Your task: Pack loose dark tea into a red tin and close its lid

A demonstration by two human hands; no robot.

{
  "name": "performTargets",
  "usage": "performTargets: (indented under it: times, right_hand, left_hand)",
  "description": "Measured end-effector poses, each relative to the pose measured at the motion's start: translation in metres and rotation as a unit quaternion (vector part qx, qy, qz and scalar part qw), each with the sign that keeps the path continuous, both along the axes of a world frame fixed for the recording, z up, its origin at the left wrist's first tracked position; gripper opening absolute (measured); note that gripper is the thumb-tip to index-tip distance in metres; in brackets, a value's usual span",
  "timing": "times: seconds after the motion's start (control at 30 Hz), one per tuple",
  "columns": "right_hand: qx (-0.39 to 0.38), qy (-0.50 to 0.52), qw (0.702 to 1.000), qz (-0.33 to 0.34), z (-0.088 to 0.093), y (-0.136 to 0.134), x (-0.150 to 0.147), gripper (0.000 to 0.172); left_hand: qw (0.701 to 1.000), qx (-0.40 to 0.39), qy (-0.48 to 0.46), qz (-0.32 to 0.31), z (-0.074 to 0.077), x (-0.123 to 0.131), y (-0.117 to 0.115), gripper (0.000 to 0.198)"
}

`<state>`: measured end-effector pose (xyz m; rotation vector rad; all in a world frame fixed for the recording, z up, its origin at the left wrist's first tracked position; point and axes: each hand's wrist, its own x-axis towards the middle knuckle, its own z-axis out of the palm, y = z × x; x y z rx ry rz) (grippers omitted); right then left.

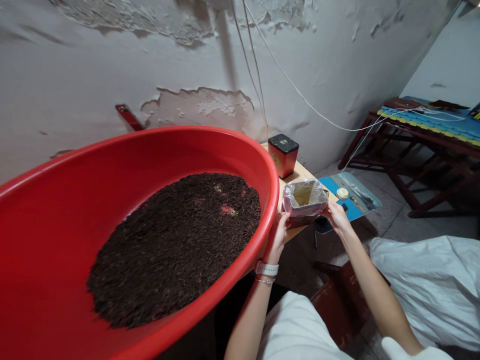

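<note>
An uncovered tin (300, 221) stands at the right end of a light wooden table, beside a large red basin (273, 200). A clear plastic bag (290, 195) lines it and folds out over its rim. My left hand (276, 237) is closed on the tin's left side, close to the basin's rim. At the right corner, the fingers of my right hand (336, 218) are closed on the tin and the bag's edge. Dark dried leaves, resembling tea (176, 250), cover much of the basin's bottom.
A red tin with a black lid (284, 152) stands behind the lined one. A low blue picture-topped table (356, 200) bears a small round pale object (342, 193). White cords (300, 95) hang along the peeling wall. A white sack (431, 285) lies at right.
</note>
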<state>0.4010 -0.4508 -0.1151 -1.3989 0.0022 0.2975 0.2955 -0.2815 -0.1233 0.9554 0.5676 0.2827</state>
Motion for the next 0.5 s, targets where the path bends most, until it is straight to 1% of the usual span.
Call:
performTargets:
  times: [0.07,0.2,0.33,0.43,0.5]
  right_hand:
    - [0.002,-0.006,1.0,-0.002,-0.003,0.0,0.0,0.036]
    - [0.007,-0.005,1.0,-0.009,-0.008,0.0,0.001,0.039]
    - [0.002,-0.01,1.0,-0.004,-0.012,0.003,0.001,0.039]
    - [0.0,-0.008,1.0,-0.008,-0.018,0.004,0.001,0.041]
    - [-0.015,0.0,1.0,0.01,-0.02,0.001,0.002,0.044]
  left_hand:
    - [1.0,0.009,-0.003,0.003,-0.001,0.0,0.001,0.023]
    - [0.999,0.03,-0.017,0.012,-0.003,0.001,0.001,0.018]
    - [0.998,0.051,-0.023,0.023,-0.011,0.002,0.001,0.017]
    - [0.998,0.059,-0.023,0.017,-0.019,0.001,0.002,0.02]
    - [0.998,0.057,-0.025,0.01,-0.021,-0.001,0.005,0.02]
